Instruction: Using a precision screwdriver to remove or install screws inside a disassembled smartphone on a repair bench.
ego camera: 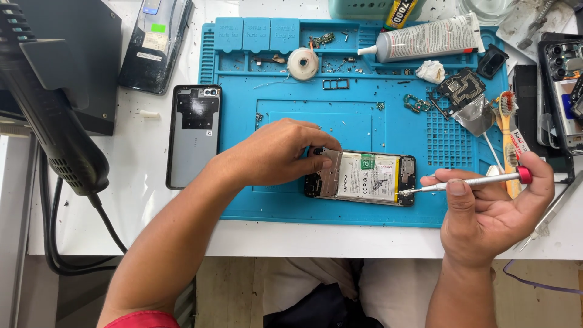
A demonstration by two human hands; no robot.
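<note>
An opened smartphone (370,178) lies face down on a blue repair mat (285,200), its white battery and dark boards exposed. My left hand (276,152) rests on the phone's left end, fingertips pressing a grey metal shield plate (331,176). My right hand (492,209) grips a slim silver screwdriver with a red cap (480,180), held nearly level, tip touching the phone's right lower corner.
A removed phone back cover (194,135) lies left of the mat. A hot-air gun (48,109) hangs at left. A glue tube (425,39), tape roll (302,64), small parts, a toothbrush (509,121), tweezers (555,209) and another phone (562,91) crowd the top and right.
</note>
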